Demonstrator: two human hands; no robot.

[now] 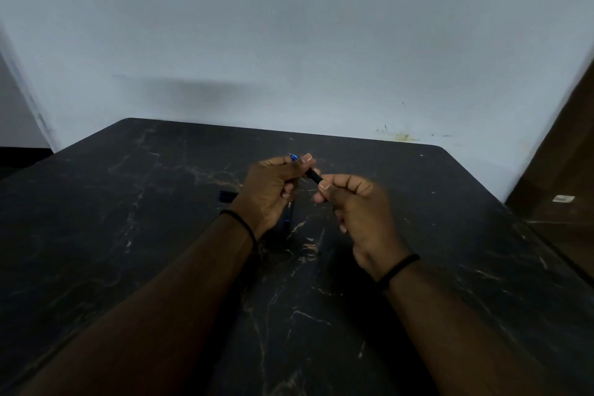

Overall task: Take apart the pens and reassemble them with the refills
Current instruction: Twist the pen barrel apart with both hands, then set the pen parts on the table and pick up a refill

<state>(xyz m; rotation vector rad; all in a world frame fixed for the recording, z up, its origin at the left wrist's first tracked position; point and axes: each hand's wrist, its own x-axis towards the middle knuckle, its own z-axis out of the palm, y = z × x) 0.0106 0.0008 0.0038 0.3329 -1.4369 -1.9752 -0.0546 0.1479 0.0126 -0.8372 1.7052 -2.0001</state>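
Two bare forearms reach forward over a black marble-patterned table (128, 235) veined with pale streaks, each wrist ringed by a thin black band (398, 268). Above the middle of the table, the right hand (360, 212) has its fingers curled, thumb and forefinger pinching the near end of a black pen (313, 175). Just beyond it, the left hand (270, 190) grips the far part of the same pen, fingers wrapped around the barrel and thumb laid along it. The pen bridges the small gap between the two hands, slanting away to the left, and its blue tip pokes out past the left hand's fingers. Whether the barrel is parted anywhere inside the grips cannot be told.

On the table under the left hand lie more dark pen parts (226, 195), blue-tinged and largely hidden by the wrist. Behind the table's far edge stands a pale blue-grey wall (289, 42) with a yellowish stain low on its right side.
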